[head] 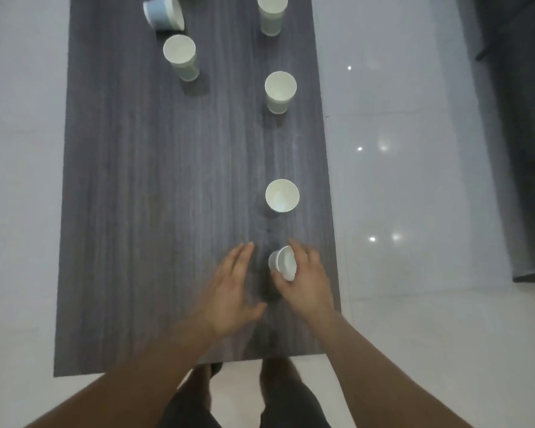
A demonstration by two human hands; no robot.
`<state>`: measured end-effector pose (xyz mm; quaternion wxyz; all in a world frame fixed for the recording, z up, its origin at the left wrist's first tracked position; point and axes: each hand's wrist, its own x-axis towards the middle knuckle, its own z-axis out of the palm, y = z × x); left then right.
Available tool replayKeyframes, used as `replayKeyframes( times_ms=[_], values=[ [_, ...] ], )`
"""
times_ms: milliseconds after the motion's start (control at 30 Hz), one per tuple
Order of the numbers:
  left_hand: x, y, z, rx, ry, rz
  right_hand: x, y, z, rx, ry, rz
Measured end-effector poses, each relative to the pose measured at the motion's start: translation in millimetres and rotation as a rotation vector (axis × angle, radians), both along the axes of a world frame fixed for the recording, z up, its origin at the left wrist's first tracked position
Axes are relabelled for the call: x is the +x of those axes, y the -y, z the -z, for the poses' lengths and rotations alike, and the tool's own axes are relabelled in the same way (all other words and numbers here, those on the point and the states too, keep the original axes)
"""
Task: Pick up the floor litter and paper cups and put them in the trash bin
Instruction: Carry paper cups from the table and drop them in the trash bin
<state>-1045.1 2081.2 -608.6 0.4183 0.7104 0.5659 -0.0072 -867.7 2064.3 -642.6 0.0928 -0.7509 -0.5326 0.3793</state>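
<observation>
Forearms (383, 359) reach over the near end of a dark table (136, 211): the right hand (306, 282) curls round a tilted paper cup (283, 263), and the left hand (232, 288) hovers beside it, fingers straight and empty. Collection appears barely begun: four upright cups (282, 196) and one cup on its side (164, 12) are left on the table, and no trash bin is in view.

Matt paper cups (282, 196), dark woodgrain table (155, 196), glossy tiled floor (399, 180).
</observation>
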Motion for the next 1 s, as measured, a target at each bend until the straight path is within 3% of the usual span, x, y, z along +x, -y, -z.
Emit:
replayKeyframes(
  times_ms=[133,300,367,467,533,600,700,1000],
  values=[
    [10.8,-10.7,5.4,-0.034,0.089,-0.111,-7.1,-18.3,-16.1,-0.023,-0.311,0.063],
    [4.6,-26.5,3.3,-0.044,0.231,-0.261,-13.5,-43.4,-33.5,-0.091,-0.423,-0.146],
    [-1.6,-27.9,3.4,-0.021,0.253,-0.346,-13.1,-57.2,-36.9,0.05,-0.297,-0.184],
    [-15.6,-20.9,7.2,-0.013,0.212,-0.448,-6.5,-89.4,-30.4,0.425,0.043,-0.153],
    [-26.8,-10.7,10.1,-0.045,0.188,-0.506,-1.0,-112.6,-19.3,0.413,0.197,-0.24],
    [-38.5,1.0,9.4,-0.068,0.151,-0.567,3.7,-128.2,-3.0,0.219,0.296,-0.37],
    [-57.3,16.9,2.2,-0.044,0.113,-0.629,1.7,-132.9,15.8,0.018,0.266,-0.43],
    [-125.9,89.3,-59.0,0.087,-0.011,-0.847,-112.3,-46.9,-48.6,0.06,0.072,-0.539]
  ],
)
